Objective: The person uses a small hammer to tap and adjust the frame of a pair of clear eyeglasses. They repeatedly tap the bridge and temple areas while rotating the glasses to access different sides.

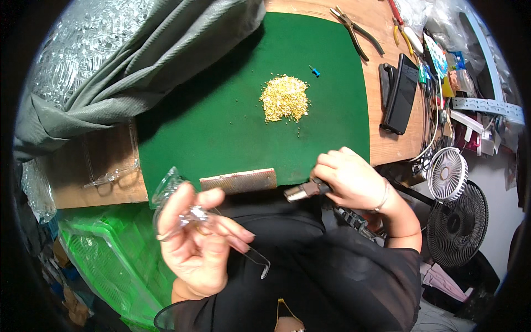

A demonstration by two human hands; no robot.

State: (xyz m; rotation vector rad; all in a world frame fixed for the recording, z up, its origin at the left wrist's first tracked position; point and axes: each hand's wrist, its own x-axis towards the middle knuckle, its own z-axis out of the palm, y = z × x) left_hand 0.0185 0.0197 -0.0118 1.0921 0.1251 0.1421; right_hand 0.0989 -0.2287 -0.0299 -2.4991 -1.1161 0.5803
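Note:
My left hand (199,245) holds a clear plastic eyeglass frame (195,216) in front of my chest. One thin temple (259,263) sticks out past the fingers, its bent tip pointing down. My right hand (348,178) grips pliers with broad metal jaws (302,191), just off the near right edge of the green mat (207,137). The jaws point left, apart from the frame. A heap of tiny gold-coloured metal pieces (285,98) lies on the mat, with a few grains scattered around it. Beside the heap is a blue push pin (315,72).
A rough-surfaced strip (238,180) lies along the mat's near edge. Grey cloth (174,54) borders many clear frames (83,50). Another clear frame (111,177) sits on the wood at left. Pliers (356,33), a phone (401,93) and a small white fan (447,174) are at right.

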